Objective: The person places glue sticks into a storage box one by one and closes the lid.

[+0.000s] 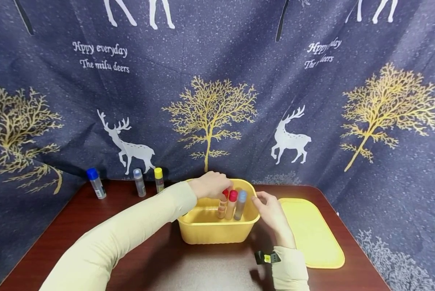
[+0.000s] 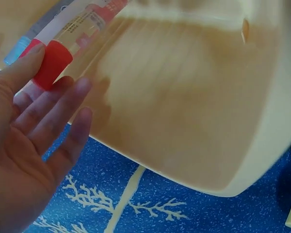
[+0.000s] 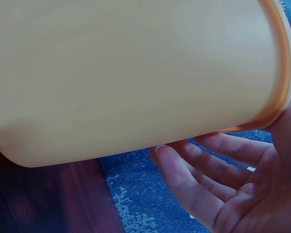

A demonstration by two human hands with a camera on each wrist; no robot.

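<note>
A yellow plastic box (image 1: 215, 235) stands upright on the table. Reaching in over its far left side, my left hand (image 1: 211, 185) pinches the red cap of a clear tube (image 2: 54, 64) between thumb and fingers, while its other fingers spread loosely. The tube stands inside the box, its contents too blurred to name. Beside it in the box are a second red-capped tube (image 1: 230, 207) and a light-blue-capped tube (image 1: 240, 205). My right hand (image 1: 273, 214) holds the box's right rim, thumb at the edge and fingers along the outside wall.
At the back left of the dark red table (image 1: 148, 254) stand a blue-capped tube (image 1: 96, 185), a pale-capped tube (image 1: 139, 184) and a yellow-capped tube (image 1: 159, 180). A flat yellow lid (image 1: 309, 234) lies right of the box. A patterned cloth (image 1: 235, 52) hangs behind.
</note>
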